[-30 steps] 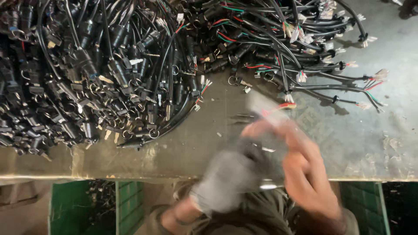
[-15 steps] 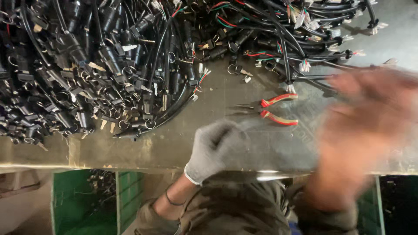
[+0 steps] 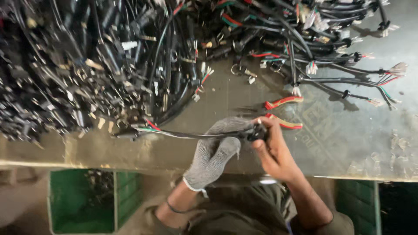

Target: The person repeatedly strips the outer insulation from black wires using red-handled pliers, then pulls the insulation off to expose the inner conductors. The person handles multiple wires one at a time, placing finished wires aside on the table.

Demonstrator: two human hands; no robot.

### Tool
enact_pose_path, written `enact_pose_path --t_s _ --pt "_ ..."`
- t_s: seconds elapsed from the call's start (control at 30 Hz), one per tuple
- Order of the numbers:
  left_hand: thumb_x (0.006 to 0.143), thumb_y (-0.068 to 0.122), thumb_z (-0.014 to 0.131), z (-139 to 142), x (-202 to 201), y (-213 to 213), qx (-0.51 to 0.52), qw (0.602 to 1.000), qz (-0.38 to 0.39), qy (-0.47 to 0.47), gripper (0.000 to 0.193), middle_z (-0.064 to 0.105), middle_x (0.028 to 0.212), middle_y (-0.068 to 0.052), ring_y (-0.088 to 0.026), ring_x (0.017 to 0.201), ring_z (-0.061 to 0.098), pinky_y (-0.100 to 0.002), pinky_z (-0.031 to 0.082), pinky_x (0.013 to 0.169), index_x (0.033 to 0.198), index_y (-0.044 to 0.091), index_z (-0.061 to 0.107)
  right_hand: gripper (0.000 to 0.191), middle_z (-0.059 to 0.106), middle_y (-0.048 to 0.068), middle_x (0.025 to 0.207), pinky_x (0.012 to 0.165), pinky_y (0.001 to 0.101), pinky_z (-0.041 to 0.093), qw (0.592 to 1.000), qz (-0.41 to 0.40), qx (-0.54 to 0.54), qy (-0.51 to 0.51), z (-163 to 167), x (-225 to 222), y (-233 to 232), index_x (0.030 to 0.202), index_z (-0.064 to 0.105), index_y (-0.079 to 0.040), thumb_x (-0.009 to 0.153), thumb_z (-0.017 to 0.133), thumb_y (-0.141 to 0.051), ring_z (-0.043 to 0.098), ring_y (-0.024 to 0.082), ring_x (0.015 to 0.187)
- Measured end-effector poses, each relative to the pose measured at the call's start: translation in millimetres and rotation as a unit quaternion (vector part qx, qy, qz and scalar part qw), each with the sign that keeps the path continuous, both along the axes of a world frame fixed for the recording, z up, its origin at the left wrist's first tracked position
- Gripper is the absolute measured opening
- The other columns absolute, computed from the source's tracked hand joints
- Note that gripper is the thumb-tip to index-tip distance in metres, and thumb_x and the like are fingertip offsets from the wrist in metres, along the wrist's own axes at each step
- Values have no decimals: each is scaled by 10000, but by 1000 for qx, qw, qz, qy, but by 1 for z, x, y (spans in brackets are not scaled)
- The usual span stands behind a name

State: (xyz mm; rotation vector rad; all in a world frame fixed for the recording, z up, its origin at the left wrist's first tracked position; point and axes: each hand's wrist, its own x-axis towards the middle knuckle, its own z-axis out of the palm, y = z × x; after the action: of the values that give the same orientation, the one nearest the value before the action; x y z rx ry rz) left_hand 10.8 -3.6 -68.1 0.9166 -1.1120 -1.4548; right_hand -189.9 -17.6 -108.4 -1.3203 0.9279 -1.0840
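At the near edge of the desk [image 3: 348, 148], your two hands meet over one black cable [image 3: 191, 135]. Your left hand [image 3: 215, 150], in a grey knitted glove, is curled around the cable from below, its fingers closed on the sheath. Your bare right hand [image 3: 272, 150] pinches the cable's thick black end [image 3: 257, 132] between thumb and fingertips, so both hands are shut on the same piece. From your grip the cable runs left, low over the desk, to a loose end [image 3: 146, 129] where thin red, green and white wires show, right at the foot of the big pile.

That pile of black cables and connectors [image 3: 87, 65] covers the left and far part of the desk, tangled too thickly to tell one piece from another. A smaller bundle [image 3: 322, 48] lies at the far right, with several ends fanned out across the bare metal, each showing short coloured wires and pale plugs.

Just beyond your right hand lies a pair of red-handled pliers [image 3: 283, 113], its handles spread apart, one handle just beside your fingertips, though I cannot tell whether it touches them. The desk surface near you is worn and dusty, with small pale scraps [image 3: 392, 148] scattered at the right. Below the desk edge, on your left, a green crate [image 3: 126, 196] stands on the floor.
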Motion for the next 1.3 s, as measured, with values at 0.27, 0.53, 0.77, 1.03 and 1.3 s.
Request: enact_pose_path --t_s 0.27,0.53,0.77,1.03,1.3 --pt "837 135 881 43 4 -12 -132 948 31 -287 693 779 1044 -35 -125 992 741 -300 587 918 1430 16 541 359 605 148 1143 921 315 489 967 -19 -192 169 21 3 2 1294 566 9 942 555 72 595 264 999" --pt "853 167 865 56 20 -34 -92 950 -125 -271 473 795 1106 -52 -131 946 770 -285 616 882 1280 63 690 368 604 130 1058 783 298 483 983 -9 -142 113 -2 -2 20 1349 506 53 1040 593 -128 557 184 858" --pt "865 108 833 49 12 -25 -159 945 -54 -282 304 711 1220 -108 -241 1094 731 -328 569 947 1132 50 699 434 577 89 949 716 284 459 987 23 -87 130 2 0 18 1364 519 52 1036 558 -231 514 164 768" --pt "903 116 810 49 8 -24 -78 962 -70 -252 271 718 1145 -60 -153 981 736 -296 594 877 1132 70 673 361 588 78 921 705 305 483 985 -5 -106 138 11 5 17 1328 536 28 1074 548 -227 549 155 760" --pt "891 114 804 35 -4 -17 -155 919 -4 -362 302 726 1148 -41 -213 958 710 -309 543 881 1181 142 726 399 550 -6 929 706 237 423 999 -8 32 -12 -4 5 28 1312 539 20 1060 517 -288 479 80 811"
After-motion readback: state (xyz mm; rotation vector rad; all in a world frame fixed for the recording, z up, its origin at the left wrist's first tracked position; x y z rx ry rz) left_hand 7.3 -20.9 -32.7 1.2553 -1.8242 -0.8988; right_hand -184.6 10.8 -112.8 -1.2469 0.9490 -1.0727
